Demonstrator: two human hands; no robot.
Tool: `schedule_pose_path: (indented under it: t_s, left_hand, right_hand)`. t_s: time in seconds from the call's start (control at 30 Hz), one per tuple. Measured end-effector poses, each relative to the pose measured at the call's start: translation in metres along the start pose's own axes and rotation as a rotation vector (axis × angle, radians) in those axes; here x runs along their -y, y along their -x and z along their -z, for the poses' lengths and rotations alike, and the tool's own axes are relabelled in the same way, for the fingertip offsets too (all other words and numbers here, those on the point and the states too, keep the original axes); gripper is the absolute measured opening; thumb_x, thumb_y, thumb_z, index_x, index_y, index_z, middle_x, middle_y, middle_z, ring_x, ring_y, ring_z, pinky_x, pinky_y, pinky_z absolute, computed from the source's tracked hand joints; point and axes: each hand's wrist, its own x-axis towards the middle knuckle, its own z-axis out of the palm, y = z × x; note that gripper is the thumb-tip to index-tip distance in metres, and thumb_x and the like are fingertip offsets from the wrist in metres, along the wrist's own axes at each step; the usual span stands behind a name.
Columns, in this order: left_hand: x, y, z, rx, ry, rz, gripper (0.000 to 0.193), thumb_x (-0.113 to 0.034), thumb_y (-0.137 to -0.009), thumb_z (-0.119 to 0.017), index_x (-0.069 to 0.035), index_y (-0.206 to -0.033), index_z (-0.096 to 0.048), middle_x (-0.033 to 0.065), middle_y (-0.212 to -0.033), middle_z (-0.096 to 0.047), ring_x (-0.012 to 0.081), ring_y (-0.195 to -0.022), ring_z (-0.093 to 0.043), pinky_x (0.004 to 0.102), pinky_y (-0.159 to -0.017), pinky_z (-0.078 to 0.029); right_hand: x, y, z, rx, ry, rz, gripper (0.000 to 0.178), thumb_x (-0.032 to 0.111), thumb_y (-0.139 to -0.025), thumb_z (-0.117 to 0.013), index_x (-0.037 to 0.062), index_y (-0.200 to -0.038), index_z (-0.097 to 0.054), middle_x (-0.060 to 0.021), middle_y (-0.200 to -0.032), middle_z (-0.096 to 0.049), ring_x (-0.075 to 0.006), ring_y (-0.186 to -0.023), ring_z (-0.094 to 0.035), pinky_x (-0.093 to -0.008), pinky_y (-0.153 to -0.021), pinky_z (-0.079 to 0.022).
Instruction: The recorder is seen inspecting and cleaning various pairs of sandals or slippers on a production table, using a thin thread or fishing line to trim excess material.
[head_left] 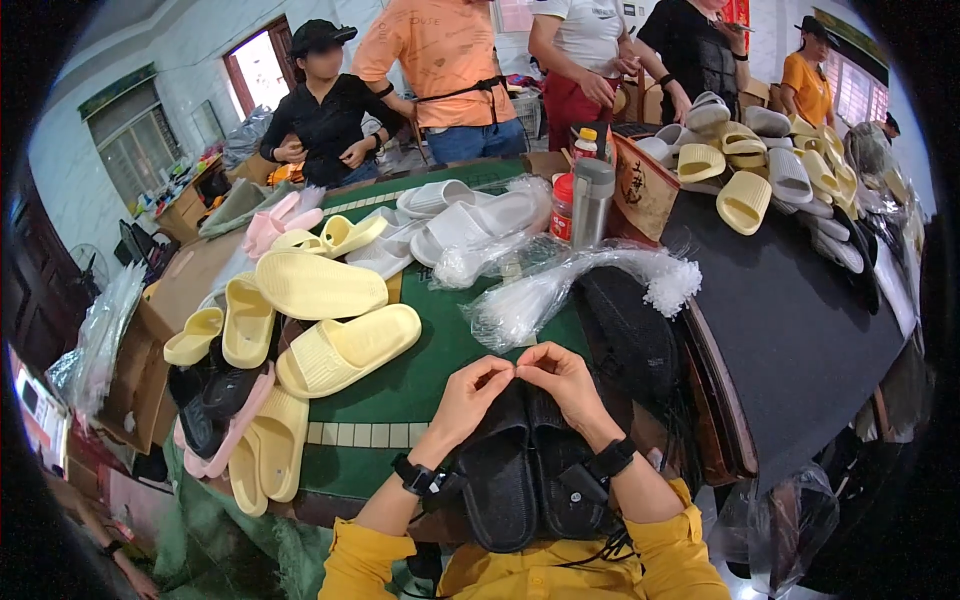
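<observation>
A pair of black slippers [497, 485] lies side by side right in front of me at the table's near edge. Above their far ends, my left hand [478, 392] and my right hand [560, 385] meet fingertip to fingertip. Both are closed in a pinch; whatever is between the fingers is too small to make out. Just beyond them rests a bundle of clear plastic fasteners [530, 300] with a clump of white ends [672, 288]. To the right of that bundle is a dark mesh-like item [625, 330].
Yellow slippers [350, 350], pink slippers [285, 220] and grey-white slippers [470, 230] cover the green table [370, 400] to the left and back. A steel flask [592, 205] and red-lidded jar [562, 208] stand behind. More slippers [745, 200] pile on the black surface [790, 320] at right. Several people stand beyond.
</observation>
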Motion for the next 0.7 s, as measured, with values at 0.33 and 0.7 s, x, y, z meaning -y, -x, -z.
schedule_pose_path:
  t_s: [0.33, 0.7]
  left_hand:
    - [-0.001, 0.001, 0.000, -0.004, 0.036, 0.036, 0.014, -0.016, -0.099, -0.057, -0.003, -0.103, -0.063, -0.0044, -0.083, -0.055, 0.0042, -0.073, -0.047, 0.0204, -0.065, -0.039]
    - [0.003, 0.000, 0.000, 0.044, 0.055, 0.016, 0.012, -0.013, -0.100, -0.054, -0.003, -0.093, -0.058, -0.0040, -0.077, -0.049, 0.0049, -0.070, -0.042, 0.0220, -0.062, -0.037]
  right_hand:
    - [0.004, 0.002, -0.004, 0.050, 0.134, 0.004, 0.008, 0.005, -0.088, -0.070, 0.0028, -0.095, -0.067, -0.0001, -0.091, -0.067, -0.0066, -0.084, -0.060, -0.0213, -0.076, -0.048]
    - [0.002, 0.005, -0.013, -0.024, 0.253, 0.028, 0.006, 0.003, -0.090, -0.066, 0.0003, -0.094, -0.062, -0.0028, -0.088, -0.065, -0.0083, -0.080, -0.061, -0.0226, -0.073, -0.049]
